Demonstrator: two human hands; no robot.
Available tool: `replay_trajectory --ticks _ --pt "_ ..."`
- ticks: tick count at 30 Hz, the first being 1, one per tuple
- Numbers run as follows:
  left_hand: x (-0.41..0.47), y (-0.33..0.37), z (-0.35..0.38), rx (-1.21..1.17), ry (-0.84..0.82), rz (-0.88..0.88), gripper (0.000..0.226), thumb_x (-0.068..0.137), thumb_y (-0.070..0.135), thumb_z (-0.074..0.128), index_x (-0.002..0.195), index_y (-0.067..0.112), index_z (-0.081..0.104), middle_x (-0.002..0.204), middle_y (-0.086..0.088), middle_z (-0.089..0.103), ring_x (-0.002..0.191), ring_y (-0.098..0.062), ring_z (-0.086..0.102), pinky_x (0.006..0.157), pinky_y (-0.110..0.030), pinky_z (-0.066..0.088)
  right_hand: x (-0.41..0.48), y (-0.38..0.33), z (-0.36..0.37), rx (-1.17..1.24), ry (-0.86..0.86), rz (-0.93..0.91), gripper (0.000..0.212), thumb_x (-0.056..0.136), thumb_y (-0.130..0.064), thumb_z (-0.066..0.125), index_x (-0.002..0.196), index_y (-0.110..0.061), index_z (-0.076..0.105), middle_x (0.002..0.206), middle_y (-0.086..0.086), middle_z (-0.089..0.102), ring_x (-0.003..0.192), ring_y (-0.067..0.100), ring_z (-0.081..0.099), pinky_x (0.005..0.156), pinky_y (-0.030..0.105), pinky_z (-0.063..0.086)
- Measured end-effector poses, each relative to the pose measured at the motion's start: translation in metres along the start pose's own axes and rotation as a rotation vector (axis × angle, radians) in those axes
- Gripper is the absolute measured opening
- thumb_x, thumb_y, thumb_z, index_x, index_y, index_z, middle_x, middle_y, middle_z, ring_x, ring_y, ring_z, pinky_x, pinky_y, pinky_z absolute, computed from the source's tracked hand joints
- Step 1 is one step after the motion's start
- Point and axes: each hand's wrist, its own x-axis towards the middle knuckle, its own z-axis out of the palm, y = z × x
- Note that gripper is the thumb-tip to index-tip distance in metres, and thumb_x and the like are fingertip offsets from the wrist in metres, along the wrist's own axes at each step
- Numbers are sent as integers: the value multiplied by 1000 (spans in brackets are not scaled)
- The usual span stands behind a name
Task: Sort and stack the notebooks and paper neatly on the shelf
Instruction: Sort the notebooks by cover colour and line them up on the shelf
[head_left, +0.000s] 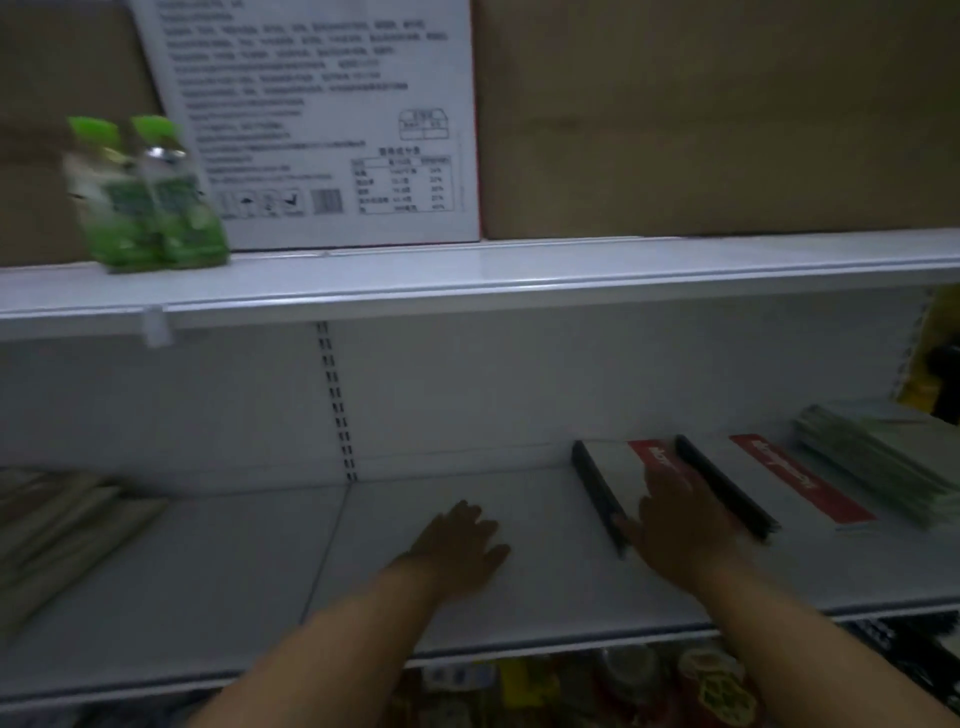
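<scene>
Two white notebooks with black spines and red labels lie side by side on the white shelf (218, 582). My right hand (680, 525) rests flat on the left notebook (615, 467), fingers fairly straight. The right notebook (779, 483) lies just beyond it, untouched. My left hand (457, 551) lies open on the bare shelf board, left of the notebooks, holding nothing. A stack of greenish paper or thin booklets (883, 457) sits at the far right. Another pile of paper (62, 530) lies at the far left, blurred.
The upper shelf (519, 280) carries two green-capped bottles (145, 202), a white printed carton (322, 119) and brown cardboard boxes (727, 119). Colourful goods (649, 686) show below the shelf's front edge. A yellow item (935, 353) stands at the right end.
</scene>
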Motion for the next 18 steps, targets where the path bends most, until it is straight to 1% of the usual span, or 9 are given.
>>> replay_trajectory --ticks 1,2,3,6,8,11,13,16,18 --pt "-18 -22 -16 58 13 -34 57 101 47 20 152 20 17 161 -3 3 148 -20 -2 120 -36 2 0 -25 -13 -22 5 -46 84 89 -61 -8 145 -12 32 157 10 15 145 28 10 118 44 5" --pt "-35 -44 -32 111 28 -82 58 101 47 20 152 20 17 161 -4 4 148 -20 -1 120 -38 3 -1 -53 -25 -26 6 -107 79 90 -59 -6 149 -13 21 159 9 9 146 28 6 118 43 2" --pt "-53 -68 -46 142 46 -141 58 101 48 19 151 20 17 161 -4 4 148 -21 -1 120 -40 3 -3 -86 -35 -18 -6 -181 73 93 -57 -1 150 -15 17 159 9 5 146 27 3 118 42 -1" --pt "-117 -133 -79 196 122 -284 59 99 51 20 151 22 18 161 -3 5 148 -21 0 120 -43 4 -16 -189 -59 87 -39 -432 59 100 -50 20 150 -19 21 160 8 0 147 25 0 120 39 1" --pt "-165 -170 -93 267 174 -325 58 99 51 24 149 22 24 160 -5 11 148 -21 3 119 -44 8 -31 -256 -71 143 -8 -601 55 100 -46 27 148 -20 25 160 8 3 146 27 5 120 39 7" --pt "-243 -214 -107 360 211 -388 57 99 50 25 147 20 28 158 -6 16 147 -23 8 118 -43 12 -57 -344 -84 117 11 -801 54 99 -43 33 146 -17 29 159 11 5 145 31 8 119 42 14" --pt "-293 -241 -110 351 218 -457 57 99 50 24 148 21 27 159 -6 14 147 -23 6 118 -43 10 -73 -394 -91 114 23 -895 54 98 -42 35 144 -13 32 158 14 7 145 31 9 118 43 17" --pt "-360 -283 -103 277 153 -586 59 99 53 21 150 24 21 160 -3 7 148 -21 -2 119 -44 5 -96 -455 -100 137 45 -991 50 97 -38 38 140 -11 37 156 16 13 144 30 15 114 42 23" --pt "-392 -310 -99 220 124 -687 60 98 55 20 150 25 20 161 -2 5 148 -20 -4 118 -45 4 -106 -487 -102 113 19 -1065 51 97 -33 40 142 -12 32 157 16 9 145 29 11 115 41 19"
